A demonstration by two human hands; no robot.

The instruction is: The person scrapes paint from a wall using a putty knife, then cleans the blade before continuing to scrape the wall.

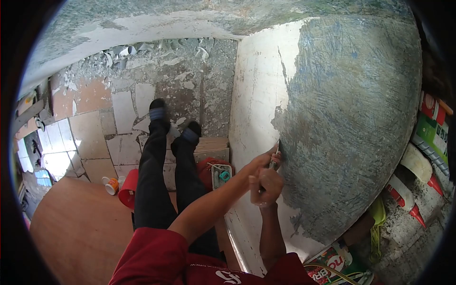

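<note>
Against the wall, my left hand (264,161) is closed around the front of a narrow scraping tool (273,164). The tool's thin tip touches the wall near the ragged border between the smooth white coating (259,95) and the rough grey-blue surface (351,104). Just below, my right hand (267,187) is closed at the tool's rear end, slightly blurred. My fingers hide most of the handle.
Paint flakes litter the broken tile floor (124,111) around my feet. Near my legs are a red bucket (128,189), an orange-white cup (111,185) and a small tray (221,175). Red-tipped tubes (403,194) and a green scoop (377,211) lie beyond the wall at right.
</note>
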